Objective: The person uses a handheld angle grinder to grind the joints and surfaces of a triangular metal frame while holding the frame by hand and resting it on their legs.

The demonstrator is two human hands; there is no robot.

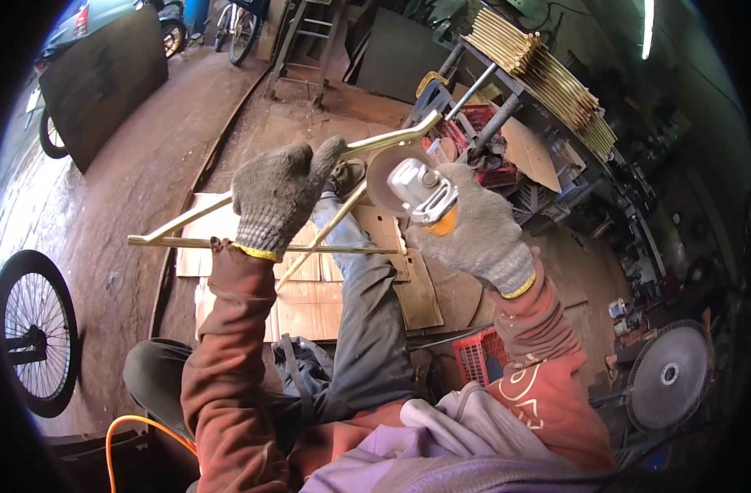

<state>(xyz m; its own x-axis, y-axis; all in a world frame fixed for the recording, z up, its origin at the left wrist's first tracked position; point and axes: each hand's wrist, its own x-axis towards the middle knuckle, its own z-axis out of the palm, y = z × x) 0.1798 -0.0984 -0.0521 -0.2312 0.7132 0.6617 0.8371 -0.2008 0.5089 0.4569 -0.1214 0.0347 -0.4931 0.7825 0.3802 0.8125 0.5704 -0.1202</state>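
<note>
My left hand [272, 197], in a grey knitted glove with a yellow cuff edge, is closed around the upper bar of a brass-coloured metal frame [182, 218]. The frame is made of thin bent bars and is held up above my legs. In my right hand [482, 230], gloved the same way, is an angle grinder [423, 187] with a silver head and an orange-yellow body. Its round disc [382, 177] sits close to the frame's right end, between two bars; whether it touches the metal I cannot tell.
Flattened cardboard [305, 312] lies under my legs. At the upper right, a bundle of brass-coloured bars [548, 70] rests on a metal rack. A red crate [477, 355] and a round fan [667, 374] stand right; a bicycle wheel [38, 329] and an orange cable [129, 419] are left.
</note>
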